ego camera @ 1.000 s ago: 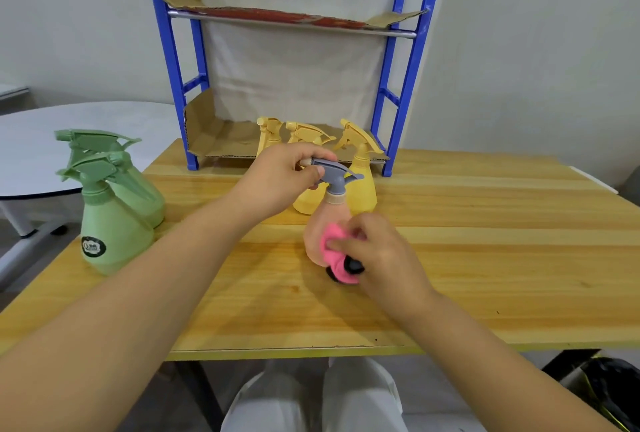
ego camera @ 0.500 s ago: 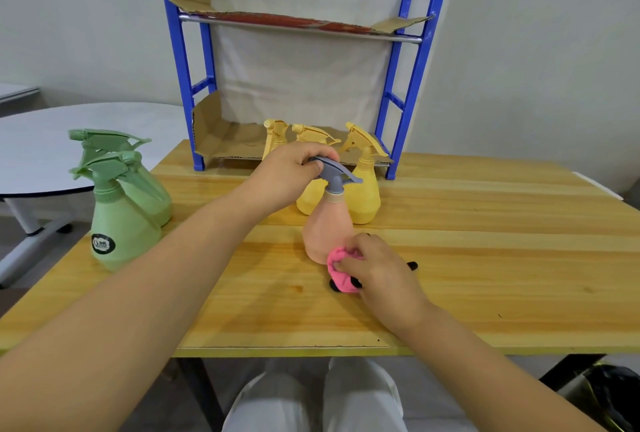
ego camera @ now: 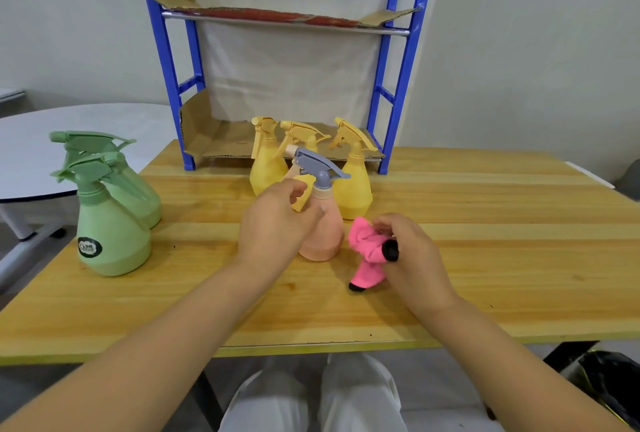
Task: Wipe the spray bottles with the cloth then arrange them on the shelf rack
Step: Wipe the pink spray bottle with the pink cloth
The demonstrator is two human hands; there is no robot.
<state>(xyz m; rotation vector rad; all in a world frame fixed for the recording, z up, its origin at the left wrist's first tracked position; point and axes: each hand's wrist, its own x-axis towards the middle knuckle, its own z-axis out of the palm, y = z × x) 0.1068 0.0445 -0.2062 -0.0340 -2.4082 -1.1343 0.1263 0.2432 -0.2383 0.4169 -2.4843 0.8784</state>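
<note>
Now left hand (ego camera: 277,224) grips peach bottle (ego camera: 323,234) at neck, right hand (ego camera: 412,251) clutches soft cloth (ego camera: 365,246); bottle likely light, slick: neck safest.

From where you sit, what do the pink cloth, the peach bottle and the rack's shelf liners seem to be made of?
The pink cloth looks like soft fuzzy fabric, perhaps microfibre: it bunches into folds. The peach bottle seems matte plastic, smoothly moulded, with a grey trigger. The shelf liners look like brown cardboard, with bent flaps.
</note>
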